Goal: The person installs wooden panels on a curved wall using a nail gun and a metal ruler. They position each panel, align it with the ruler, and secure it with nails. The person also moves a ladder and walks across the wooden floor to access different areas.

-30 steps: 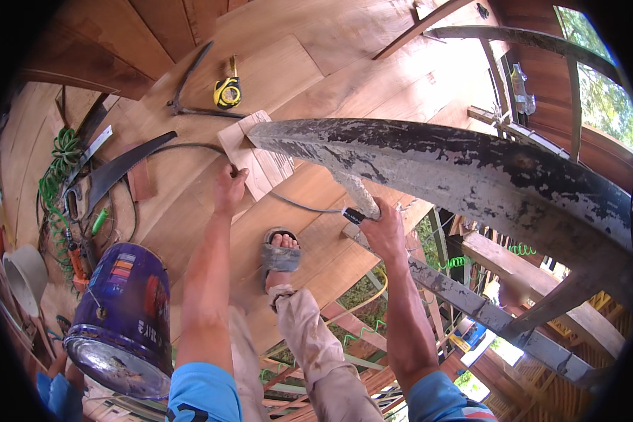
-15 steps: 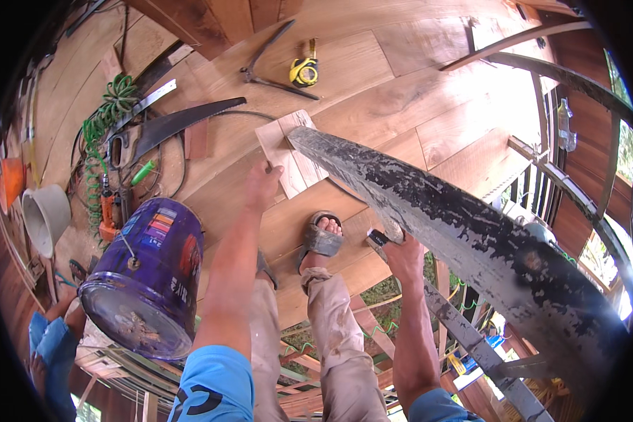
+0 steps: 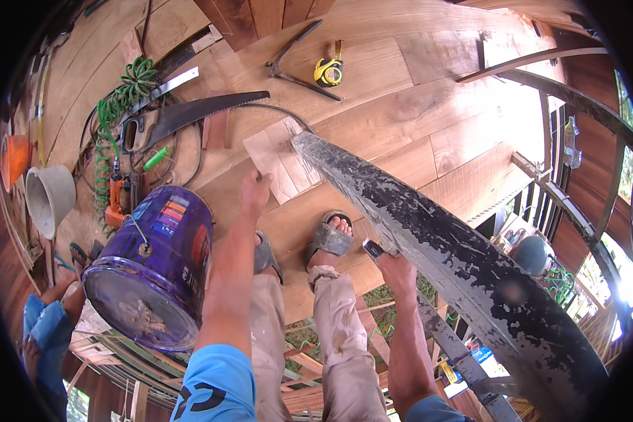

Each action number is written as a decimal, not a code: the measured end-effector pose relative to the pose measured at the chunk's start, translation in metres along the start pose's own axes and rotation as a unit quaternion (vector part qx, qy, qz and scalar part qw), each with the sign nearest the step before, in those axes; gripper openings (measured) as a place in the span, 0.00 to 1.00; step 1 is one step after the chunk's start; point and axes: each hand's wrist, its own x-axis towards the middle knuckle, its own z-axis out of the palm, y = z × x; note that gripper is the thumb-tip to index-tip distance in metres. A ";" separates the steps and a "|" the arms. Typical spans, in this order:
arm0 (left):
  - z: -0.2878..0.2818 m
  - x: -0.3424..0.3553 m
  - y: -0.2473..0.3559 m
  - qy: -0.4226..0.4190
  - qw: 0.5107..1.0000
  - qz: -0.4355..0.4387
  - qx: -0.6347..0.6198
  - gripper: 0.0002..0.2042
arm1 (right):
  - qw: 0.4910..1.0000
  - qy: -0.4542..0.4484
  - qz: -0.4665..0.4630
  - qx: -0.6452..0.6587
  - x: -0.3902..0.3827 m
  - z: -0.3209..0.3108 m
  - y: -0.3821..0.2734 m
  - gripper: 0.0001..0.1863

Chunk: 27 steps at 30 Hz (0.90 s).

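Note:
My left hand (image 3: 255,191) is closed, its curled fingers at the lower left edge of a short pale wooden board (image 3: 273,151). The fingertips' hold on that edge is partly hidden. Lower right of it, my right hand (image 3: 397,273) is wrapped around a small dark tool (image 3: 374,247) with a silvery end; its kind cannot be made out. A long beam (image 3: 429,211) with flaking black paint slants over the floor from the board to the lower right, passing close above my right hand. Between my forearms are my sandalled feet (image 3: 333,238).
At left stand a purple bucket (image 3: 155,260), an orange drill (image 3: 117,200) and a handsaw (image 3: 190,116) beside a coiled green hose (image 3: 135,81). Pincers (image 3: 288,67) and a yellow tape measure (image 3: 328,72) lie on the far planks. Another person's arm (image 3: 63,299) shows at lower left. Gaps open below the floor edge.
The view has shifted, moving most floor things rightward. Against the planks, the short board and my left hand have moved left. My right hand has dropped slightly, still holding the small dark tool.

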 end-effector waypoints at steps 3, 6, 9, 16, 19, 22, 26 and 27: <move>-0.002 -0.006 -0.001 0.008 1.000 -0.005 0.020 0.19 | 1.000 -0.005 0.003 0.000 -0.006 0.003 -0.001 0.27; -0.001 -0.007 -0.003 0.017 1.000 -0.002 0.014 0.19 | 1.000 -0.006 0.003 -0.004 -0.012 0.006 -0.002 0.27; -0.002 -0.004 -0.008 0.010 0.999 0.002 0.034 0.20 | 1.000 -0.003 0.003 -0.007 -0.019 0.010 -0.005 0.28; -0.015 0.007 -0.013 -0.002 0.996 0.018 0.086 0.21 | 1.000 0.011 0.003 -0.001 -0.032 0.027 -0.017 0.29; -0.027 0.005 -0.013 0.007 0.995 0.015 0.099 0.21 | 1.000 0.010 0.004 0.002 -0.035 0.038 -0.023 0.30; -0.037 0.001 -0.012 0.024 0.995 0.021 0.097 0.20 | 1.000 0.006 0.002 0.003 -0.036 0.049 -0.029 0.30; -0.043 0.001 -0.015 0.050 0.993 0.022 0.109 0.19 | 1.000 -0.001 0.000 0.002 -0.035 0.057 -0.035 0.31; -0.044 0.002 -0.017 0.055 0.993 0.020 0.106 0.19 | 1.000 -0.005 0.000 -0.001 -0.036 0.058 -0.036 0.31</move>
